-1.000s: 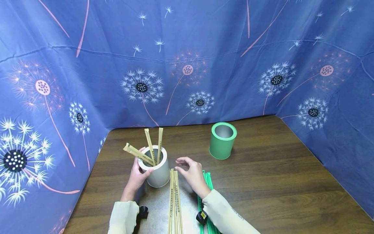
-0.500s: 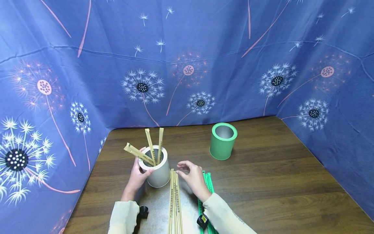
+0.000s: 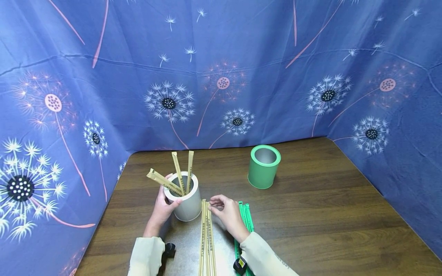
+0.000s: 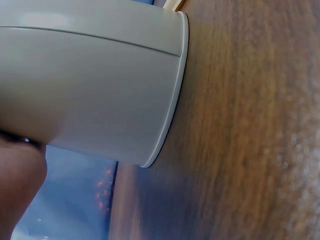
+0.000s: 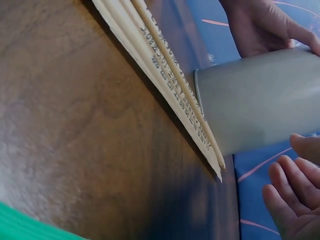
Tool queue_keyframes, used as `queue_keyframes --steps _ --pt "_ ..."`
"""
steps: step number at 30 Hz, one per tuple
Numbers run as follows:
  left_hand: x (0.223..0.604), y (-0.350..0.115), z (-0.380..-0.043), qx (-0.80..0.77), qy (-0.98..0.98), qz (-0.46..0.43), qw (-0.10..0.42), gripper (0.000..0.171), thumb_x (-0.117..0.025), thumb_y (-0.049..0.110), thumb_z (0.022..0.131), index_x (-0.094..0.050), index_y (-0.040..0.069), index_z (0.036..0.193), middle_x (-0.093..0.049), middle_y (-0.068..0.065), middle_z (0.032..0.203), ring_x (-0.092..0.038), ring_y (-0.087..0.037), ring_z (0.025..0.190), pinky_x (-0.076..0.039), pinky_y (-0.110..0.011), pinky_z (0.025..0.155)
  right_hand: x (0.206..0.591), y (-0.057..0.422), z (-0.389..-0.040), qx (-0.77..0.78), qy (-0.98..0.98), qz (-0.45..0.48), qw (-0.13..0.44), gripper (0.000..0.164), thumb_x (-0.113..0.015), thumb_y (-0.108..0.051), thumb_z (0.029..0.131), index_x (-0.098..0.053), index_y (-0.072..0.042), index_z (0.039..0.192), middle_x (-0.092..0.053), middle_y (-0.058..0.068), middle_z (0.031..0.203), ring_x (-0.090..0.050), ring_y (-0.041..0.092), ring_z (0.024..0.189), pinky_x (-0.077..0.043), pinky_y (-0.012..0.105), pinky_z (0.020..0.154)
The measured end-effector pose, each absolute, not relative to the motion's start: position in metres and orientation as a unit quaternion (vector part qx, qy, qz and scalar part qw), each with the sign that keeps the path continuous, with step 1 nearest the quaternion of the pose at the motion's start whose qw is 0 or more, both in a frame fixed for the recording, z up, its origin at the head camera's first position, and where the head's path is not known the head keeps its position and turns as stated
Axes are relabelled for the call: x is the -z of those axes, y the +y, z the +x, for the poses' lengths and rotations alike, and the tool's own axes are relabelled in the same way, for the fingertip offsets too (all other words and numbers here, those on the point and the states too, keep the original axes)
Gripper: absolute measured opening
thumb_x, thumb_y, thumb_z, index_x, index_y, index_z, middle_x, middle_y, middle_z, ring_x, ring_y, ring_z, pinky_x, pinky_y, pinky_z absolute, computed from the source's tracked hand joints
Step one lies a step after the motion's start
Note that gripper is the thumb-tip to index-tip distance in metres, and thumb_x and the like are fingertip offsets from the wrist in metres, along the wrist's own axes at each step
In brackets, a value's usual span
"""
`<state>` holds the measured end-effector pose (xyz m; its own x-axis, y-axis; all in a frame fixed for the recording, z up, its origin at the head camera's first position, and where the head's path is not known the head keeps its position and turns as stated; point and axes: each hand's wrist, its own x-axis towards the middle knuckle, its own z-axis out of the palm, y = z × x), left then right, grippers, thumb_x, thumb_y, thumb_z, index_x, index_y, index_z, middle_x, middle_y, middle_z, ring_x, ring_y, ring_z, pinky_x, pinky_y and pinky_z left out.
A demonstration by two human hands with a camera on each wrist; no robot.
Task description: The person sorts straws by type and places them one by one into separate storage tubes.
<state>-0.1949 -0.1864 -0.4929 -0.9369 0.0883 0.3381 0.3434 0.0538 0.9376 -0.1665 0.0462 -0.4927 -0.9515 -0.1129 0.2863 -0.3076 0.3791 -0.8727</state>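
Right hand point(image 3: 228, 215), half-curled and holding nothing, has lowered near tan paper-wrapped sticks point(image 3: 206, 241); left hand point(image 3: 162, 209) grips white can point(image 3: 188, 207).

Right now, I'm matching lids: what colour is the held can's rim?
White rim, clearest in head view.

At my eleven o'clock, a pale grey cylindrical can point(image 3: 189, 209) looks like painted metal, smooth with a soft sheen; at twelve, slim tan printed sticks point(image 3: 202, 239) have a matt, papery surface. At one o'clock, a green cylindrical can point(image 3: 261, 176) looks satin-smooth, dull metal inside, and slim green sticks point(image 3: 249, 214) look slick. My brown wood-grain tabletop point(image 3: 310, 199) is glossy; the blue patterned cloth point(image 3: 276, 96) hangs matt and creased.
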Motion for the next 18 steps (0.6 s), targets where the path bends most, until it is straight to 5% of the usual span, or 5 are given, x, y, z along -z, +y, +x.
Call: queue_keyframes --steps 3,18 --pt "0.492 -0.186 -0.195 0.669 -0.722 -0.149 0.094 0.087 -0.067 -0.006 0.076 -0.021 0.002 0.149 -0.044 0.014 0.134 -0.050 0.005 0.114 -0.042 -0.011 0.095 0.495 0.046 -0.165 -0.541 -0.827 0.127 0.084 0.020 -0.074 -0.001 0.080 -0.068 0.005 0.098 -0.074 0.014 0.090 -0.071 0.026 0.083 -0.057 0.024 0.075" --pt "0.493 -0.186 -0.195 0.674 -0.716 -0.157 0.098 0.086 -0.066 -0.007 0.076 -0.021 0.001 0.149 -0.044 0.018 0.133 -0.052 0.000 0.116 -0.042 -0.010 0.094 0.508 0.046 -0.158 -0.522 -0.844 0.113 0.046 0.018 -0.076 0.000 0.076 -0.069 0.004 0.093 -0.072 0.012 0.084 -0.068 0.015 0.074 -0.055 0.019 0.067"
